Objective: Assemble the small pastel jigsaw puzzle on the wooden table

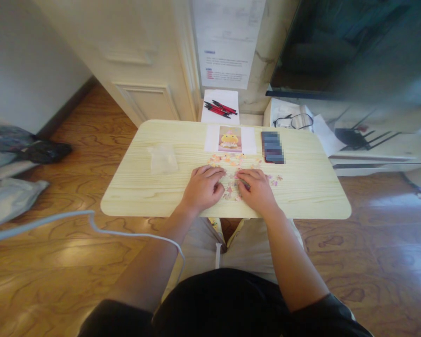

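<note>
Here, 1 pale, wood-grained tabletop [133, 187] with rounded corners bears 1 printed paper sheet [230, 139], 1 flat phone [272, 147], 1 translucent pouch [163, 159] and many small jigsaw pieces [228, 190], too blurred to count, below the sheet. The person's left hand [204, 187] and right hand [257, 189] lie palm down among them, fingers bent; whether either grips anything, one cannot tell.

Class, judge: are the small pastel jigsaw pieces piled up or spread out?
Spread out: the small pastel jigsaw pieces lie scattered across the pale wood-grain tabletop, some between the left hand and right hand.
</note>
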Motion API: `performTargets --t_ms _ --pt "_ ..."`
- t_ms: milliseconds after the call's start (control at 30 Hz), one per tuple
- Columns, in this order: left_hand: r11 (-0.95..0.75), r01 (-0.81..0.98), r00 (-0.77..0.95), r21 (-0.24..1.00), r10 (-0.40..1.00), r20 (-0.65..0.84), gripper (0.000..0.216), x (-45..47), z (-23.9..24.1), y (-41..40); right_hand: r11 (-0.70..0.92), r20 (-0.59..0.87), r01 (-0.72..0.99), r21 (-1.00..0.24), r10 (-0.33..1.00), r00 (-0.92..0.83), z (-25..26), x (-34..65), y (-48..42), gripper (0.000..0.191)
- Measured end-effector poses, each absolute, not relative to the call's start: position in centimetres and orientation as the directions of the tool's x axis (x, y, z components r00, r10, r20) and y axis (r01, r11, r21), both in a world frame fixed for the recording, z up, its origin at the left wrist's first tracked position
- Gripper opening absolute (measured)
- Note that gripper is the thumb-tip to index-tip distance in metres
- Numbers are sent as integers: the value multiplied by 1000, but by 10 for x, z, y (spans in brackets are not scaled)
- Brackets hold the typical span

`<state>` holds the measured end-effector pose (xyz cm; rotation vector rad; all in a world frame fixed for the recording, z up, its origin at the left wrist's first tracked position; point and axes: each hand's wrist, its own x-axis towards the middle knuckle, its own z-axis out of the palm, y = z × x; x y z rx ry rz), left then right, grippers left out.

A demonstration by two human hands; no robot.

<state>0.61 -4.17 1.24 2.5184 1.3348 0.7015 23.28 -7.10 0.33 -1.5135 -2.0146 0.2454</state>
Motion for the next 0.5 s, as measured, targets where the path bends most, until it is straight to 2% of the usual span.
performTargets --t_ms 233,500 --pt "-588 719 506 371 808 301 45 6 12 -41 358 366 806 -470 911 -191 -1 232 -72 29" --pt "-614 680 531 401 789 309 45 6 13 -42 370 466 736 -566 881 -85 -2 236 -73 37"
